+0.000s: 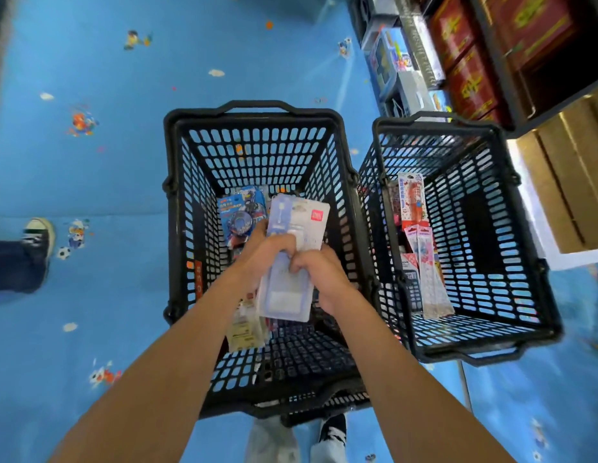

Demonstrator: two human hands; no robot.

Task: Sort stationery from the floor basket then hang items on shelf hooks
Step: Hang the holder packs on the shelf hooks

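Two hands are working over the floor basket's (257, 148) middle: the left hand (269, 253) is gripping a stack of blister packs (286, 295), the right hand (319, 282) pinching its edge. Peeling off one pack at a time is looking wisest.

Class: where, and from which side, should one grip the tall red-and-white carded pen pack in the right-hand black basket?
Probably pinch the top edge from above: the red-and-white carded pen pack stands upright against the black mesh basket's left wall, pink-topped flat packs covering its lower part.
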